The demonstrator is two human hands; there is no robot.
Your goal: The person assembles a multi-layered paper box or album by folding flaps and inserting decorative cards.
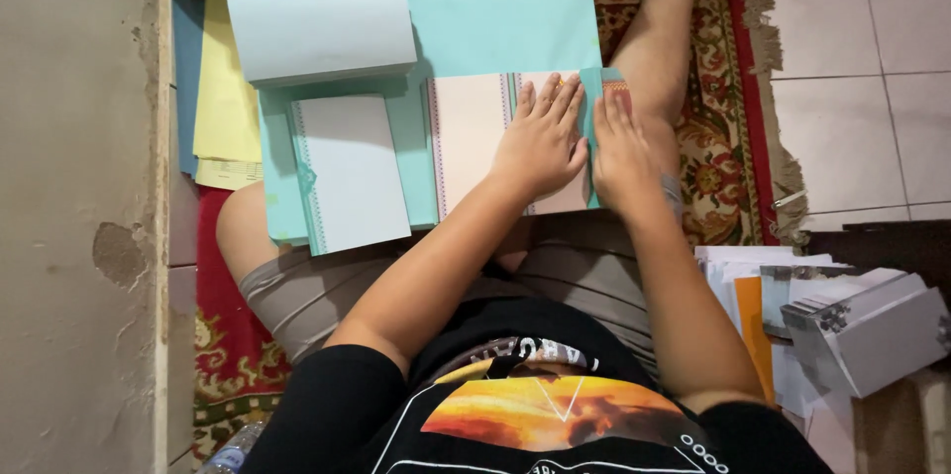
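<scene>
My left hand (540, 137) lies flat, fingers spread, on a cream card with patterned borders (471, 132). My right hand (619, 152) presses flat on a teal flap (592, 88) folded over that card's right edge. The card rests on a large teal sheet (495, 28) laid across my lap. A stack of white cards with teal edging (352, 172) lies to the left of the cream card. A larger stack of pale blue folded cards (317, 18) sits at the top left.
Yellow and blue papers (223, 98) lie against the wall on the left. A patterned red rug (723, 68) covers the tiled floor. At the right stand more paper piles (753, 286) and a white box (872, 335). A plastic bottle (230, 452) sits bottom left.
</scene>
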